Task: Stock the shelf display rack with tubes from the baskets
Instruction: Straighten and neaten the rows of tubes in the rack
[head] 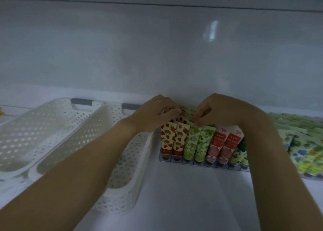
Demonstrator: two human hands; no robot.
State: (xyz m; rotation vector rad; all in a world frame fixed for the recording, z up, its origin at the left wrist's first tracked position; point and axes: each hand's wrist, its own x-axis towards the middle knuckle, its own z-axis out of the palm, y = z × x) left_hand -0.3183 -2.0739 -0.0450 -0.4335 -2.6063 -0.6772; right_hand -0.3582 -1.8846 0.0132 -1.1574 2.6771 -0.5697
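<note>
The shelf [192, 201] is white. Toward its left edge, the perforated baskets [40, 132] are white to cream, dotted with round holes, each with a grey handle strip [81, 102] at its far end. The strawberry tubes [172, 139] are cream with red berries and olive leaves. Beside them, the leaf-print tubes [198, 143] are pale green with darker green leaves. The pink tubes [225, 145] carry red bands below white tops. Toward the right edge, the floral tubes [300, 146] show pale green, blue and yellow.
</note>
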